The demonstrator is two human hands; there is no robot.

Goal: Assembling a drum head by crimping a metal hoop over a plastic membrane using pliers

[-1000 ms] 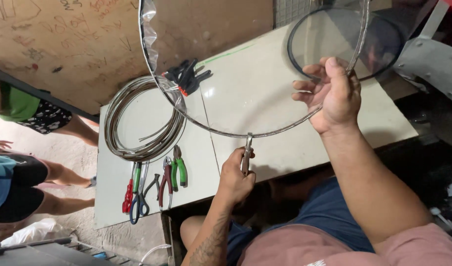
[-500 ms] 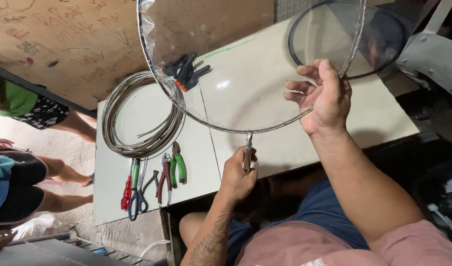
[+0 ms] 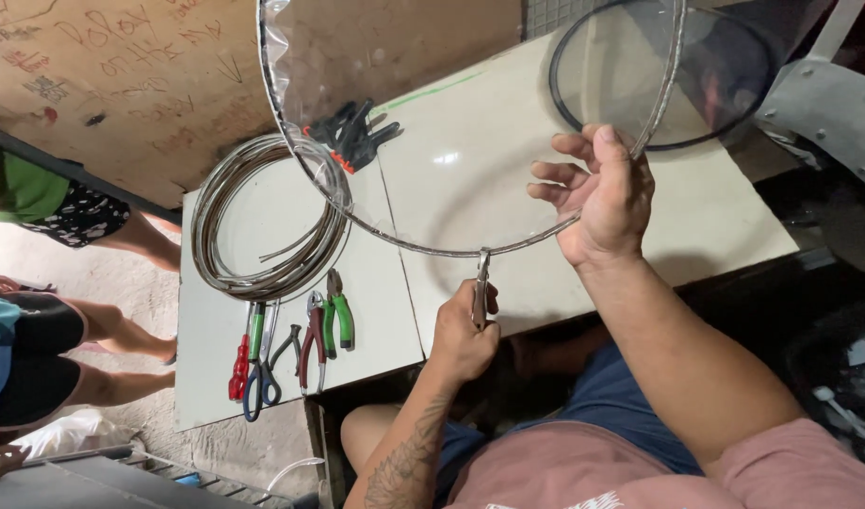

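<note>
Here, a wire coil (image 3: 268,221) and hand tools (image 3: 291,344) lie on the counter (image 3: 451,170). The left hand (image 3: 463,335) closes around pliers (image 3: 481,283) that bite the metal ring (image 3: 432,247) held above the counter; the right hand (image 3: 602,203) grips the ring's rim, fingers loosely spread.

L hand (image 3: 463,332) fisted, low — R hand (image 3: 602,198) raised, fingers (image 3: 557,170) spread.

silver wire ring (image 3: 432,247) | black gloves (image 3: 352,132) | green-handled pliers (image 3: 338,316) | red screwdriver (image 3: 238,369) | white table (image 3: 715,217)
</note>
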